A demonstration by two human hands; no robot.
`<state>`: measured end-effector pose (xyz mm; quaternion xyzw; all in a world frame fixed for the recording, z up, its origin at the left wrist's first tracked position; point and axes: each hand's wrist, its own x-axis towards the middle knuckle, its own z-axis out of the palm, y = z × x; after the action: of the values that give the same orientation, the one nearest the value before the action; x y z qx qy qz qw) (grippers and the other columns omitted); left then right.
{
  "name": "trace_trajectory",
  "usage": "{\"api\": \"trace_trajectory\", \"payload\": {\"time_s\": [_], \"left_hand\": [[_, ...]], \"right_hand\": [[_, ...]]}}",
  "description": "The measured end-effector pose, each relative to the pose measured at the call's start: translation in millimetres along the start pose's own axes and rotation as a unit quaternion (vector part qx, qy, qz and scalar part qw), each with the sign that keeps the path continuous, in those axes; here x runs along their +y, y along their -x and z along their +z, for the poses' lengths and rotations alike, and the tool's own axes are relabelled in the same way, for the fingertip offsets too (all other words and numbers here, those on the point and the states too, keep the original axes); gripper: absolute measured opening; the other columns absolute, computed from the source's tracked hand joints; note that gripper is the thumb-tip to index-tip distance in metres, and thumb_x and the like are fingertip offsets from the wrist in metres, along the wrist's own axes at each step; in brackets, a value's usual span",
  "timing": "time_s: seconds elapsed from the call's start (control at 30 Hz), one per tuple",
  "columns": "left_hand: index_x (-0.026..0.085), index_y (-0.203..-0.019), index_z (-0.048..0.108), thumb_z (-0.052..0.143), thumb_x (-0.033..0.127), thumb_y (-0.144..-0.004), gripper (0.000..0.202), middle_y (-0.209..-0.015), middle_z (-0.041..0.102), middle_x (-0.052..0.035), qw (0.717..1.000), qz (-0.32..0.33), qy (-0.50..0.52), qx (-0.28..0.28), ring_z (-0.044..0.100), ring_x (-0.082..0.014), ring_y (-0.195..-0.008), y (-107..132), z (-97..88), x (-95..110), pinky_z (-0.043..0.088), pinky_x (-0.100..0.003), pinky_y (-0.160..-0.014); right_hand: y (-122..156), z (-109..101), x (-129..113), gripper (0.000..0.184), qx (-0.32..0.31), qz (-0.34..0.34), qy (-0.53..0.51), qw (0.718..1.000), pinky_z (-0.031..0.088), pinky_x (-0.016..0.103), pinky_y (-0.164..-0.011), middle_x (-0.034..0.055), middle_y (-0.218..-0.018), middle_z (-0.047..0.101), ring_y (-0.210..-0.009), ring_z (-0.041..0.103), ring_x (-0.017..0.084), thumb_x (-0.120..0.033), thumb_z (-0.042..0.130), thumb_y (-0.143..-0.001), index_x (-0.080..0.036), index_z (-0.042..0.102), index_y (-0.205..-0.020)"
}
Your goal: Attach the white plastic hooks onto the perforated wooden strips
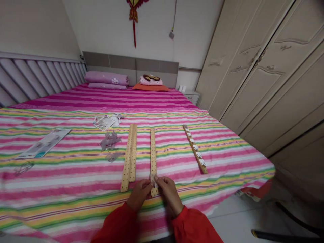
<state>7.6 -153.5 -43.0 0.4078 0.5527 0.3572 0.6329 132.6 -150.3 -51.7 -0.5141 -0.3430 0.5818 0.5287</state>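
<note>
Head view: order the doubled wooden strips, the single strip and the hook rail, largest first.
1. Doubled wooden strips
2. Unranked: single wooden strip and hook rail look alike; nearness to the camera makes it unsure.

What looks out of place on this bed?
The wooden rail with white hooks lies slanted, unlike the near-parallel perforated wooden strips, and crumpled grey plastic sits loose on the striped bedspread.
</note>
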Motion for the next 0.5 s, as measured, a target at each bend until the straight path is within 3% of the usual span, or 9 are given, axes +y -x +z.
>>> {"api": "trace_trajectory", "payload": {"time_s": [0.2,0.37,0.5], "left_hand": [[0.015,-0.072,0.059,0.074,0.053,-0.050,0.047,-0.067,0.065,-0.0006,0.999,-0.006,0.036,-0.006,0.061,-0.0141,-0.062,-6,-2.2,-9,0.048,-0.026,-0.056],[0.015,-0.069,0.058,0.079,0.047,-0.046,0.045,-0.059,0.061,0.0037,0.999,-0.016,0.029,0.009,0.057,-0.0104,-0.056,-6,-3.1,-8,0.047,-0.023,-0.052],[0.015,-0.067,0.057,0.082,0.046,-0.041,0.047,-0.057,0.060,0.0047,0.998,-0.026,0.046,0.018,0.056,-0.0085,-0.052,-6,-1.9,-5,0.047,-0.022,-0.050]], "right_hand": [[-12,6,-6,0.035,-0.049,0.069,0.027,0.996,0.026,0.022,-0.037,-0.0024,-0.039,0.051,-0.035,0.041,0.008,-0.045,0.073,-0.058,-0.015,0.057,-0.048],[-20,10,-5,0.026,-0.018,0.093,0.008,0.995,0.024,0.022,-0.037,-0.0058,-0.035,0.046,-0.035,0.036,0.006,-0.030,0.072,-0.052,-0.017,0.052,-0.044],[-26,11,3,0.029,0.002,0.081,0.009,0.997,0.026,0.022,-0.038,-0.0060,-0.035,0.046,-0.036,0.038,0.007,-0.029,0.073,-0.050,-0.018,0.048,-0.042]]}}
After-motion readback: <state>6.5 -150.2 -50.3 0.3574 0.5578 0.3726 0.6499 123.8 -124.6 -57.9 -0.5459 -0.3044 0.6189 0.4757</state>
